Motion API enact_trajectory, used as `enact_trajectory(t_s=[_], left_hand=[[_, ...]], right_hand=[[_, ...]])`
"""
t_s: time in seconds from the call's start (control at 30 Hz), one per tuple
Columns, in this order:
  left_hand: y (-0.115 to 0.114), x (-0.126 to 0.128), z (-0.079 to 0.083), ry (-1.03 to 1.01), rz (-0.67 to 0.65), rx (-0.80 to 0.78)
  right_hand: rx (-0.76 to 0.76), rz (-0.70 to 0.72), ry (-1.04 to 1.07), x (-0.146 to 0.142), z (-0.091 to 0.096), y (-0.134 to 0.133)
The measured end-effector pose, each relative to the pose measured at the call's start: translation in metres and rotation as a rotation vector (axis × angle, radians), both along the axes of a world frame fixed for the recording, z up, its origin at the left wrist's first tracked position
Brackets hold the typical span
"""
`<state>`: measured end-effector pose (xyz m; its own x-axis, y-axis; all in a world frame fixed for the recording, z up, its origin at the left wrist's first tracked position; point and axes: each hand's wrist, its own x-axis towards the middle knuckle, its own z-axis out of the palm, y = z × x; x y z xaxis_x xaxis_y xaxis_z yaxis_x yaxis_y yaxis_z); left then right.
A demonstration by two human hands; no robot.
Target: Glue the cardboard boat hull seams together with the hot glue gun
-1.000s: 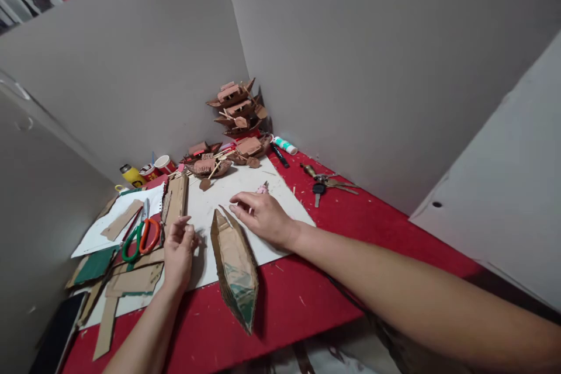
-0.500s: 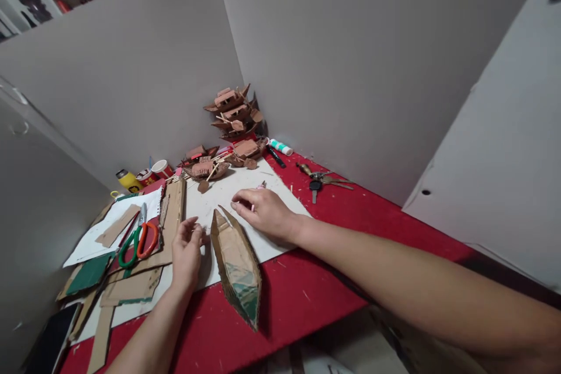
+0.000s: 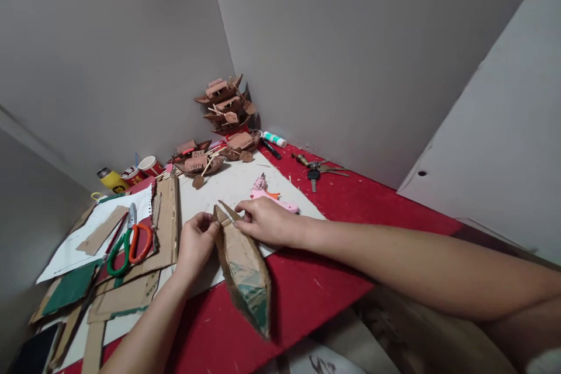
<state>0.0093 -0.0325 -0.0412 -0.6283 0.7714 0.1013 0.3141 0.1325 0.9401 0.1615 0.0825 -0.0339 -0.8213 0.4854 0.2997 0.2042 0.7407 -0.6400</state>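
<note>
A long cardboard boat hull [image 3: 243,266] lies on the red table [image 3: 346,210], its far end on a white sheet [image 3: 228,187]. My left hand [image 3: 196,242] is closed on the hull's far left side. My right hand [image 3: 265,222] pinches the far right side near the pointed tip. A pink glue gun [image 3: 274,198] lies just behind my right hand, free of it.
Green and orange scissors [image 3: 127,242] lie on cardboard scraps [image 3: 127,298] at the left. Small brown cardboard boats [image 3: 225,108] are stacked in the corner, with cups [image 3: 149,165], a yellow bottle [image 3: 111,179], a glue stick [image 3: 274,139] and keys [image 3: 318,170] nearby.
Both hands moved in onto the far end of the hull. My right hand came off the pink glue gun, which now lies uncovered. The view shifted slightly.
</note>
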Motion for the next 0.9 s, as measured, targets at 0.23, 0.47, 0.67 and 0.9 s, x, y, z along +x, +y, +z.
enact_trajectory(t_s=[0.23, 0.47, 0.67, 0.9], left_hand=[[-0.015, 0.015, 0.005, 0.137, 0.025, 0.043], [-0.018, 0.032, 0.009, -0.027, -0.036, 0.001], [-0.019, 0.034, 0.006, -0.113, -0.077, 0.069], [-0.017, 0.035, 0.006, -0.201, -0.064, 0.112]], right_hand=[[-0.108, 0.066, 0.047, 0.005, 0.006, -0.008], [-0.131, 0.160, 0.073, 0.006, -0.003, -0.008], [-0.216, 0.206, 0.075, 0.005, -0.005, -0.006], [-0.289, 0.194, 0.067, 0.005, -0.004, -0.008]])
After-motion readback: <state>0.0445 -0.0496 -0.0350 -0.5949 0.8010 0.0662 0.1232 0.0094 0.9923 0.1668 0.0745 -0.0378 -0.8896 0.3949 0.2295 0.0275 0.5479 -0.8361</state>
